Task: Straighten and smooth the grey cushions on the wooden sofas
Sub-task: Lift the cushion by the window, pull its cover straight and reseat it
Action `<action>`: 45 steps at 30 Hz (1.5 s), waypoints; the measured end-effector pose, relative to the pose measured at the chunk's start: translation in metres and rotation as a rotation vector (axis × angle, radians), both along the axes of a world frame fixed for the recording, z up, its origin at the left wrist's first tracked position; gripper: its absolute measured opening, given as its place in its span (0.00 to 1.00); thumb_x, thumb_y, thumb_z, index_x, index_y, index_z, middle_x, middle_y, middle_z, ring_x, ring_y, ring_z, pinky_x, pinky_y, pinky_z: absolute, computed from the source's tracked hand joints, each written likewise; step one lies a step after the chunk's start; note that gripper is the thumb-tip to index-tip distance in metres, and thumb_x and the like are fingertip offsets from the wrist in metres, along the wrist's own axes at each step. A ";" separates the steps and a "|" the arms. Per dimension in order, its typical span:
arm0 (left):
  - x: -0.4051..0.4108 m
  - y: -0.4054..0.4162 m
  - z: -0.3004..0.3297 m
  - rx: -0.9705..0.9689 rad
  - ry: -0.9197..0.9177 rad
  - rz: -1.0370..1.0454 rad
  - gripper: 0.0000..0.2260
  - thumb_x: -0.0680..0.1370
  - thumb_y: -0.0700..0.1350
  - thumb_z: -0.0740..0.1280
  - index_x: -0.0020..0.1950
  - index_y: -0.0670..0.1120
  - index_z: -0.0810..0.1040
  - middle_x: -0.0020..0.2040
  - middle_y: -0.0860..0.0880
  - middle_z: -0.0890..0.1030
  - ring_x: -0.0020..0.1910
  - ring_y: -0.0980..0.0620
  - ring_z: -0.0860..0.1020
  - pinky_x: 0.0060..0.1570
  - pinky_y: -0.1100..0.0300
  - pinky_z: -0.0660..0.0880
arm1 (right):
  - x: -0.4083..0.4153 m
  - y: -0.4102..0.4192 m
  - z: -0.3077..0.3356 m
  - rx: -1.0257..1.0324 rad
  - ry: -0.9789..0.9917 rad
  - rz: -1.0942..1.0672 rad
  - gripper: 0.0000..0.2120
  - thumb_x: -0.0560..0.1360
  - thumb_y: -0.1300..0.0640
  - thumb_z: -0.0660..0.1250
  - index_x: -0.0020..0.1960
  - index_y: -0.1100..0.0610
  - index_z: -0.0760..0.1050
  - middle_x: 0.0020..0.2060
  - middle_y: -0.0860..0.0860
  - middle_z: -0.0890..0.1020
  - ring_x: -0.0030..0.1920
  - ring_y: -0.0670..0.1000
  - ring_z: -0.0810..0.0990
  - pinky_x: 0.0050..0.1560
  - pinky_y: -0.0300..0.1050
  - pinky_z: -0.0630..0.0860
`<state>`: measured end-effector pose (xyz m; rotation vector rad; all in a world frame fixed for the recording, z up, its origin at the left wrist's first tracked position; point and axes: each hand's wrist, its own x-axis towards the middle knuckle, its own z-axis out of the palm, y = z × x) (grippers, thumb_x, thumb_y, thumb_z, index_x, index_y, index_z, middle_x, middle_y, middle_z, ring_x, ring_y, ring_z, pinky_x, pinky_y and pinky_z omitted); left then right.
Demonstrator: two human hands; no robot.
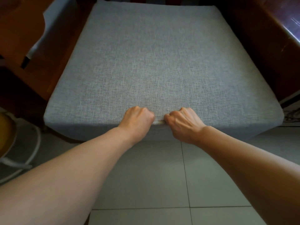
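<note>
Cushion [155,62], grey and woven, fills the centre and upper part of the frame, lying flat on a dark wooden sofa seat [253,46] whose brown frame shows along both sides. The cushion's near edge runs across the middle of the picture, with its front corners at centre left and centre right.

Two bare forearms reach in from the bottom corners and meet at the middle of that near edge. The left hand [138,120] sits just left of centre, knuckles up, its fingers curled into a fist over the edge of the cushion, gripping the fabric there. The right hand [183,124] sits just beside it, right of centre, fingers curled the same way and gripping the same edge. The fingertips of both hands are tucked under and hidden. Between the two fists a short strip of pale piping or seam [159,122] shows along the edge.

Below the cushion, grey floor tiles [211,184] with dark grout lines fill the lower centre of the frame. At far left, a white round metal frame [34,153] with something yellow inside it stands on the floor. In the upper left, a pale grey cloth [53,25] hangs beside the wood.
</note>
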<state>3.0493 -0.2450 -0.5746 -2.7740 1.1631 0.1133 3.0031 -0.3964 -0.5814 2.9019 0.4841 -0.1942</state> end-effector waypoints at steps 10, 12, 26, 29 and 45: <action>-0.066 0.021 0.008 0.032 0.095 -0.016 0.13 0.74 0.31 0.57 0.54 0.41 0.74 0.54 0.43 0.78 0.53 0.42 0.77 0.41 0.55 0.65 | -0.068 0.022 0.007 0.059 0.117 -0.060 0.07 0.71 0.65 0.62 0.48 0.60 0.76 0.42 0.56 0.81 0.41 0.60 0.81 0.33 0.45 0.62; -0.081 0.026 0.010 0.039 0.125 -0.017 0.13 0.74 0.31 0.57 0.54 0.42 0.74 0.54 0.44 0.78 0.54 0.43 0.77 0.42 0.56 0.67 | -0.082 0.026 0.011 0.128 0.069 -0.045 0.06 0.62 0.66 0.71 0.38 0.60 0.76 0.31 0.56 0.79 0.29 0.59 0.79 0.27 0.42 0.59; -0.117 0.033 0.019 0.208 0.267 0.006 0.14 0.74 0.29 0.58 0.56 0.41 0.72 0.56 0.43 0.75 0.55 0.42 0.76 0.43 0.54 0.67 | -0.121 0.036 0.013 0.125 0.254 -0.097 0.12 0.78 0.63 0.54 0.59 0.58 0.70 0.53 0.54 0.78 0.52 0.57 0.77 0.40 0.46 0.64; -0.117 0.035 0.029 0.239 0.336 0.047 0.12 0.74 0.31 0.60 0.55 0.44 0.71 0.54 0.45 0.75 0.53 0.42 0.76 0.41 0.55 0.64 | -0.119 0.037 0.024 0.198 0.309 -0.164 0.10 0.76 0.64 0.57 0.57 0.58 0.69 0.52 0.53 0.77 0.53 0.54 0.74 0.41 0.45 0.65; -0.022 0.004 0.168 0.039 0.451 0.413 0.30 0.76 0.52 0.66 0.74 0.48 0.57 0.72 0.48 0.62 0.71 0.46 0.61 0.68 0.49 0.61 | -0.026 -0.010 0.177 0.466 0.382 -0.345 0.26 0.78 0.57 0.61 0.73 0.56 0.57 0.66 0.54 0.70 0.65 0.55 0.69 0.57 0.48 0.72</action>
